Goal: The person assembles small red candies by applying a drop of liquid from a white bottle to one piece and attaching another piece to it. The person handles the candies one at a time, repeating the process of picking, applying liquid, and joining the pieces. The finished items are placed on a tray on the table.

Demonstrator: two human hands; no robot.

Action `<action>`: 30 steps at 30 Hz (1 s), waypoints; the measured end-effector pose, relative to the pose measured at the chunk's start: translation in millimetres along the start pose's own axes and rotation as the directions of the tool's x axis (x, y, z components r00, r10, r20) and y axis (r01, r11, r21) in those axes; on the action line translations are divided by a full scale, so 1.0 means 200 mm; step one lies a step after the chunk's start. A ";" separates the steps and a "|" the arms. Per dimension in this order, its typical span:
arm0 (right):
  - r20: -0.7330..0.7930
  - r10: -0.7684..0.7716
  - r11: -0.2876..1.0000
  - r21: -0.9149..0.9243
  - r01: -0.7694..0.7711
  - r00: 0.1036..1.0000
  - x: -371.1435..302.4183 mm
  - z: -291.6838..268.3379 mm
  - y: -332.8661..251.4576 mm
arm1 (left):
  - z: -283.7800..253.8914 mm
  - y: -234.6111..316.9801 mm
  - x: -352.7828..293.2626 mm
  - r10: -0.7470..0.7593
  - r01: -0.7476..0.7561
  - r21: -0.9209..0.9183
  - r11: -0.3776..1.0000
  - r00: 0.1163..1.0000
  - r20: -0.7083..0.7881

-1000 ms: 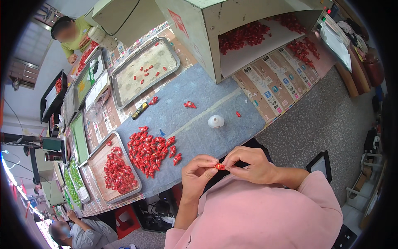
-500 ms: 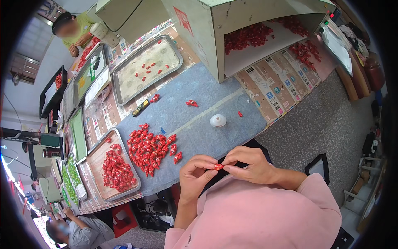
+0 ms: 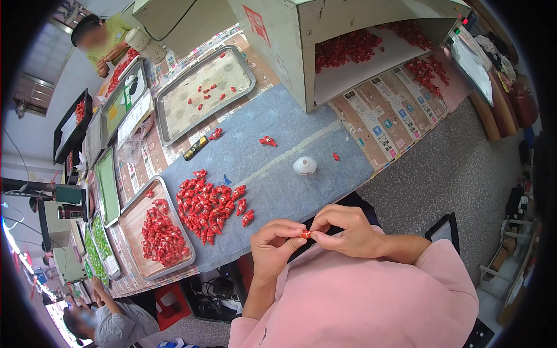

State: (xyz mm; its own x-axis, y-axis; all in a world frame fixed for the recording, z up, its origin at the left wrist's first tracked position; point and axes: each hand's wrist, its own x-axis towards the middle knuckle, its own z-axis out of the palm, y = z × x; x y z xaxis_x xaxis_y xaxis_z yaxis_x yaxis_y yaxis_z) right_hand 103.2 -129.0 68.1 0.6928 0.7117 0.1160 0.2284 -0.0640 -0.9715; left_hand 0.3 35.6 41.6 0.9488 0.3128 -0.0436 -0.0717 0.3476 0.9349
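Observation:
A small red figurine (image 3: 306, 234) with pale markings sits between the fingertips of both my hands, off the front edge of the table. My left hand (image 3: 275, 243) pinches it from the left, and my right hand (image 3: 350, 233) grips its other end. Fingers cover much of it, so its full shape is hidden. Up on the blue cloth (image 3: 272, 200), left of my hands, lies a loose heap of similar red figurines (image 3: 208, 207). A white squeeze bottle (image 3: 304, 166) stands just beyond my hands, with a small red piece (image 3: 336, 156) to its right.
Left of the heap, a metal tray (image 3: 190, 255) carries more red pieces. Farther back are another tray (image 3: 160, 124), a black-and-gold tube (image 3: 195, 148) and a large pale metal box (image 3: 272, 58) with red pieces inside. Two people (image 3: 113, 37) (image 3: 119, 325) sit around the table.
My hands stay almost in place, with the red figurine turned slightly between the fingertips. At the lower left, the other person's arm has shifted.

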 end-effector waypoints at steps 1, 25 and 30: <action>0.001 0.006 1.000 0.006 -0.006 1.000 0.00 0.00 0.00 | 0.00 0.00 0.00 -0.008 0.008 -0.003 1.000 1.000 -0.011; 0.025 -0.017 1.000 0.013 0.016 1.000 0.05 0.02 -0.03 | -0.02 0.02 -0.02 -0.060 0.053 -0.147 0.988 0.997 -0.047; 0.036 -0.084 0.996 -0.011 0.085 0.996 0.04 0.01 -0.03 | -0.03 0.03 -0.02 0.000 -0.002 -0.085 0.996 1.000 -0.020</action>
State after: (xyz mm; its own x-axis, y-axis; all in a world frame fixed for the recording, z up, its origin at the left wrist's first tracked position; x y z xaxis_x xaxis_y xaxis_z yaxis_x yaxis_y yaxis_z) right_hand 106.1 -120.5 74.7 0.6460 0.7393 0.1900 0.2940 -0.0112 -0.9557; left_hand -6.1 41.6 45.6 0.9426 0.3301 -0.0503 -0.0994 0.4213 0.9014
